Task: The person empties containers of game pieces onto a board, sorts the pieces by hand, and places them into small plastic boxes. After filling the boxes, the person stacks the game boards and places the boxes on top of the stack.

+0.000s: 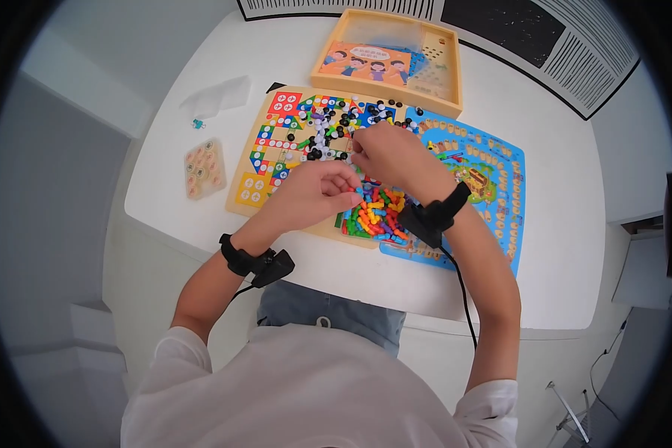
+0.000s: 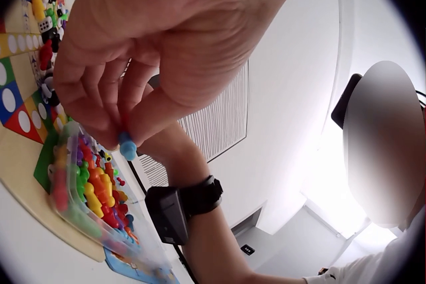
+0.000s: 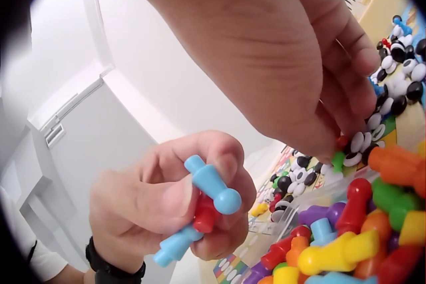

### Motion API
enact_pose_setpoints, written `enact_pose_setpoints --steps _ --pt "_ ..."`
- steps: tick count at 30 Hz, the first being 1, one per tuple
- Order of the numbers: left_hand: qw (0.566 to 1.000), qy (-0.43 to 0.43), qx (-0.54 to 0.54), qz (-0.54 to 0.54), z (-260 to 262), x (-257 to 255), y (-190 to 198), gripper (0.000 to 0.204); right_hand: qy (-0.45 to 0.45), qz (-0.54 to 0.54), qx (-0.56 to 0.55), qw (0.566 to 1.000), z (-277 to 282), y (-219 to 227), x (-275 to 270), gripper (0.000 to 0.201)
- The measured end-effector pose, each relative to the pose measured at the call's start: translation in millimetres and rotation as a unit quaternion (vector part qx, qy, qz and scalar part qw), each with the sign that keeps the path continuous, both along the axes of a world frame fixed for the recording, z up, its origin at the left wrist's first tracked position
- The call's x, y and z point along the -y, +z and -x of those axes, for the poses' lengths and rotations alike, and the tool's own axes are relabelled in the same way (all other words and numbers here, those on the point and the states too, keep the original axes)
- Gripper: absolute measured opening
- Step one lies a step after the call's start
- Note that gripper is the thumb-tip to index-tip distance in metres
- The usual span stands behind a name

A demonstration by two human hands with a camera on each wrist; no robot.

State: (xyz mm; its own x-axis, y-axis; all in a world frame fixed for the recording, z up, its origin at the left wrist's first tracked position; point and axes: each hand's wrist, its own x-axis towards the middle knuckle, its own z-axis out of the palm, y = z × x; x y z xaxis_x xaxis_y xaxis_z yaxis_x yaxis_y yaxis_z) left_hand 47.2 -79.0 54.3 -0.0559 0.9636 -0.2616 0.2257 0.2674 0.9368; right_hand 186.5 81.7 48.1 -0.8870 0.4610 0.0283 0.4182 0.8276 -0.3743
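My left hand (image 1: pixel 313 194) pinches a small bunch of plastic pawns above the box. In the right wrist view these are a light blue pawn (image 3: pixel 212 181), a second blue pawn (image 3: pixel 176 245) and a red pawn (image 3: pixel 205 216) between them. Below is a clear plastic box (image 2: pixel 100 234) full of mixed colored pawns (image 3: pixel 339 251). My right hand (image 1: pixel 396 153) reaches down into a heap of black and white pieces (image 1: pixel 322 142) on the board. A green piece (image 3: pixel 338 161) shows right at its fingertips; I cannot tell whether they grip it.
Under the heap lies a wooden flying-chess board (image 1: pixel 243 196), with a blue game board (image 1: pixel 517 209) to the right. At the back stands a wooden tray (image 1: pixel 455 97) with an orange booklet (image 1: pixel 369 63). Leftward are a clear plastic container (image 1: pixel 228 97) and a pack of round tokens (image 1: pixel 204 170).
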Motion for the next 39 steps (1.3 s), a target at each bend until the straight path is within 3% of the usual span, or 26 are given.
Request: enact_pose_setpoints --steps 7,10,12,13,15,18,21,26,29,31,32,34,39 --pt "0.996 -0.002 -0.068 -0.052 -12.6 -5.6 -10.5 0.015 0.026 -0.086 0.03 0.996 12.2 1.9 -2.6 0.016" --pt "0.995 -0.002 -0.078 -0.064 -12.3 -6.1 -10.8 0.015 -0.018 -0.023 -0.005 1.0 -6.1 28.0 -3.2 0.017" --pt "0.995 -0.008 -0.082 -0.058 -11.5 -5.1 -10.3 0.016 -0.017 0.085 -0.11 0.99 -31.2 40.4 -3.4 0.021" --pt "0.995 -0.018 -0.087 -0.053 -12.0 -5.3 -10.5 0.017 -0.017 0.086 -0.108 0.99 -42.8 40.9 -4.0 0.021" --pt "0.995 -0.009 -0.08 -0.052 -14.5 -5.3 -10.7 0.017 -0.031 0.232 -0.101 0.967 -66.9 40.3 -5.0 0.023" --pt "0.996 0.007 -0.081 -0.049 -19.6 -1.6 -6.5 0.017 -0.029 0.322 -0.049 0.945 -94.3 37.3 0.8 0.021" --pt "0.995 0.019 -0.09 -0.046 -24.2 2.3 -2.0 0.018 -0.017 0.386 -0.068 0.92 -105.4 21.7 8.1 0.019" --pt "0.992 0.053 -0.1 -0.059 -26.8 7.1 -2.0 0.022 -0.016 0.339 -0.084 0.937 -112.0 12.9 12.3 0.019" --pt "0.983 0.045 -0.174 -0.04 -26.7 12.1 1.9 0.028 -0.013 0.3 -0.081 0.95 -113.6 7.3 10.4 0.02" --pt "0.916 -0.025 -0.333 -0.222 -26.9 18.0 -7.3 0.041 -0.015 0.287 -0.081 0.954 -114.1 5.6 11.7 0.021" --pt "0.916 -0.025 -0.332 -0.222 -26.8 20.1 -9.8 0.041 -0.028 0.278 -0.088 0.956 -114.7 5.3 13.3 0.021" --pt "0.893 -0.144 -0.36 -0.229 -28.0 23.8 -10.7 0.058 -0.04 0.269 -0.095 0.958 -116.6 4.3 15.6 0.021" --pt "0.839 -0.229 -0.438 -0.23 -36.2 27.3 -16.9 0.072 -0.056 0.286 -0.119 0.949 -117.9 -1.3 16.9 0.022"
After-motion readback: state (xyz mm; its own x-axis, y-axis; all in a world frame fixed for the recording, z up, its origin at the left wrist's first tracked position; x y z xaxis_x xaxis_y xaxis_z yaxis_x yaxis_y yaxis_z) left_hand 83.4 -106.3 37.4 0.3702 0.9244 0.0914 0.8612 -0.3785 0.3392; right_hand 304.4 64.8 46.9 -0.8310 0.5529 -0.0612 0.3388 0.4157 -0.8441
